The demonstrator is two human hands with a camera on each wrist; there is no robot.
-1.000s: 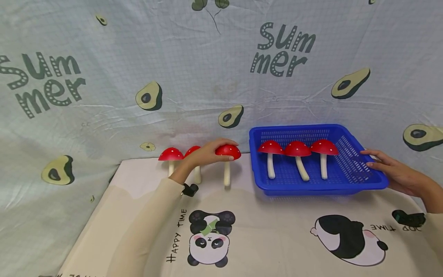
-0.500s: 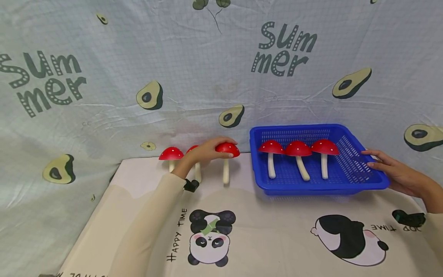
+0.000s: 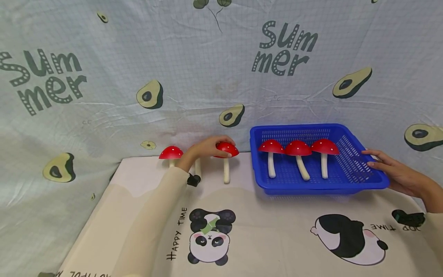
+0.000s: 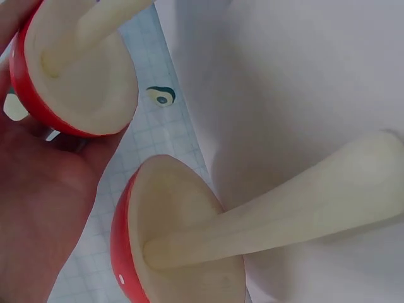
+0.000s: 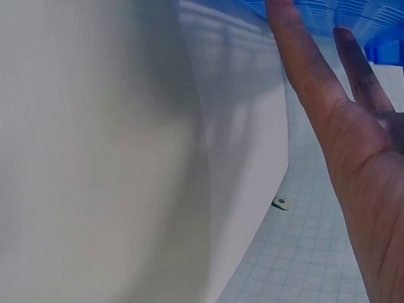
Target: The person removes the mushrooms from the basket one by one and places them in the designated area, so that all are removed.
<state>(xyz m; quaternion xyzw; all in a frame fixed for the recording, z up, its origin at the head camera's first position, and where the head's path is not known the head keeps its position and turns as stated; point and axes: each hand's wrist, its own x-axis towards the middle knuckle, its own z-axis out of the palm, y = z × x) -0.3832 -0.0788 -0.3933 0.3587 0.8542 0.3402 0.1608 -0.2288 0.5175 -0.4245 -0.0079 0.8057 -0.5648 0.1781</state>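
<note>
From the head view, the left hand reaches far across the table and curls its fingers over the red cap of a toy mushroom. This mushroom stands upright near the back edge of the table, close to the cloth wall. A second mushroom is mostly hidden behind the hand, and a third mushroom stands just left of it. A blue basket sits to the right, with a small gap between its left wall and the held mushroom. Three more mushrooms lie in a row inside the basket. The right hand rests with straight fingers against the basket's right rim. There is lots of open table in front, with panda pictures on it.

From the left wrist view, the left hand's palm wraps the red cap of the held mushroom from above. The second mushroom is just beside it, and its pale stem points to the right.

From the right wrist view, the right hand's fingers are stretched out flat and reach up to the blue basket at the top edge.
</note>
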